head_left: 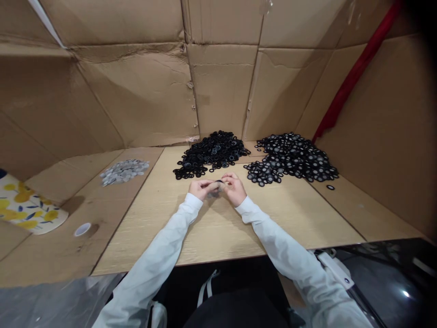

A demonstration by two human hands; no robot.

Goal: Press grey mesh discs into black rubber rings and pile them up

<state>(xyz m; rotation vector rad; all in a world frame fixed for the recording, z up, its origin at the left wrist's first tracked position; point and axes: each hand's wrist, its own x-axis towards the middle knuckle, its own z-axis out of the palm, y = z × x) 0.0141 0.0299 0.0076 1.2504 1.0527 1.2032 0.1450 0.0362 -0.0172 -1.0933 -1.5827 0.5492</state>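
Black ring (219, 181), small and mostly hidden, pinched between the fingertips of both hands, just off the middle of the pale wooden bench (205, 230). Left hand (201, 189) and right hand (235, 190) close together and curled, neither one released, each gripping the ring from its own side; a greyish glint just under the fingers, too small to tell what it is. White long sleeves (153, 259) on both arms, reaching in from the near edge of the bench.

Just beyond the hands, two heaps side by side: slightly left, a heap of plain black rings (211, 152); to the right, nearly touching it, a heap of black rings with grey mesh centres (290, 157). One stray ring (330, 187) lying apart, right of that second heap. Well to the left, on a cardboard sheet (85, 200) beside the bench, a smaller pile of grey discs (124, 172). Further left, a white sheet printed with yellow lemons (23, 205), cut off by the frame's edge, and near it a small white round object (82, 229), its kind unclear. Creased brown cardboard (221, 91) walling the far side, with a red strap (355, 73) running up the right.
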